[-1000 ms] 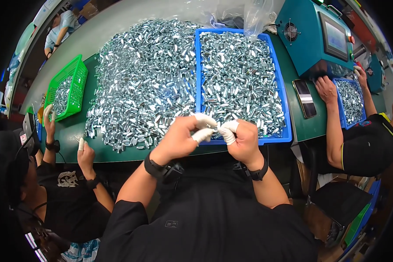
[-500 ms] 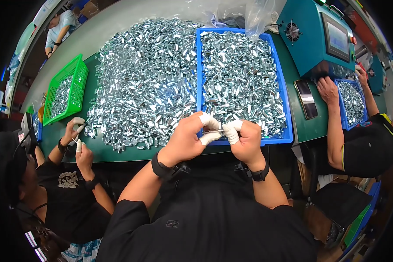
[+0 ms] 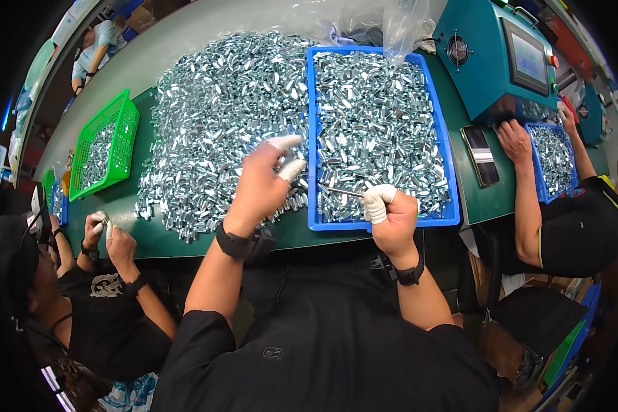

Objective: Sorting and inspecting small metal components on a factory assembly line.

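Head view: we look down at a table (image 3: 154, 233) with a green top, and across its middle lies a loose heap (image 3: 226, 117) of small silver metal pieces. We take it that the heap is spread low so that single pieces can be picked out. Right beside it sits a blue tray (image 3: 336, 225), filled with the same sort of pieces, its near wall at the table's front edge — within easy reach of both hands, we judge. A teal machine (image 3: 487, 75) stands beyond the tray to the right, its screen angled away from us, probably to face the worker on that side. Left of the heap a green basket (image 3: 120, 137) holds more pieces, tilted in our view; its open mesh may simply keep it light.

The left hand (image 3: 261, 182) hovers above the heap near the tray, thumb and forefinger parted, with nothing that we can see between them. The right hand (image 3: 395, 223) pinches a thin rod (image 3: 343, 192) over the tray's near end, its free tip pointing left — that grip leaves the tip exposed. We cannot tell whether a piece sits on it. White covers wrap the working fingertips, likely as protection.

As for writing, the machine's screen (image 3: 527, 55) shows nothing we can read, a co-worker's shirt carries a pale emblem (image 3: 106, 285), and the wearer's shirt label (image 3: 272, 352) is too small to make out.
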A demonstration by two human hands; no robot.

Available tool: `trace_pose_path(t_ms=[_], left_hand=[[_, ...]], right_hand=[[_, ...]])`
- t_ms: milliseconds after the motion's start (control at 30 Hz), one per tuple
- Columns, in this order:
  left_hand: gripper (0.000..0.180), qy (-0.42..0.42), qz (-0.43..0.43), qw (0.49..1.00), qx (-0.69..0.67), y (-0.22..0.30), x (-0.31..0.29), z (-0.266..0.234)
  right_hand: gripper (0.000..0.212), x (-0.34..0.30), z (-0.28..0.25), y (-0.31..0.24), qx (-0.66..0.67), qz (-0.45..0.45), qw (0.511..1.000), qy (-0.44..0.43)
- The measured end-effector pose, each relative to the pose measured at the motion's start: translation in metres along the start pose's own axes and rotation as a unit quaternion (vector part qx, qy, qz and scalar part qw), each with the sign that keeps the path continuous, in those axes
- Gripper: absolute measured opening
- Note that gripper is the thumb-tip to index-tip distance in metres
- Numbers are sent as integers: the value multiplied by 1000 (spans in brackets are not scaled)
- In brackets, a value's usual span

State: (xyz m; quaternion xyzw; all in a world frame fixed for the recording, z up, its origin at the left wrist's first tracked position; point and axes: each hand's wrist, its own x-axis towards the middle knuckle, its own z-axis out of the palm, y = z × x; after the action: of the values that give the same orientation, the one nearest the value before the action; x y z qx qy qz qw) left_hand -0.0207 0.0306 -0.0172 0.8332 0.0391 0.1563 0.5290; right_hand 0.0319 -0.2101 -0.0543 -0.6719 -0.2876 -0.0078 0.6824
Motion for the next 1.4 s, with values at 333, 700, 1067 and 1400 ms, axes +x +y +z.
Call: trace_pose_path(t_ms=[333,700,1067,1400], left_hand=[[23,68,45,912,402,-52,6,-45],[16,41,-130,957,-255,-9,-26,5],[17,0,-135,951,-279,-1,-39,22],[14,-57,-174,930,-318,8,-40,29]], right_hand=[[12,3,3,-4,-14,28,999,-36],[12,1,2,-3,-24,37,999,-19],[12,-1,0,-3,-44,23,999,-18],[9,3,0,-6,-75,-12,996,-57]])
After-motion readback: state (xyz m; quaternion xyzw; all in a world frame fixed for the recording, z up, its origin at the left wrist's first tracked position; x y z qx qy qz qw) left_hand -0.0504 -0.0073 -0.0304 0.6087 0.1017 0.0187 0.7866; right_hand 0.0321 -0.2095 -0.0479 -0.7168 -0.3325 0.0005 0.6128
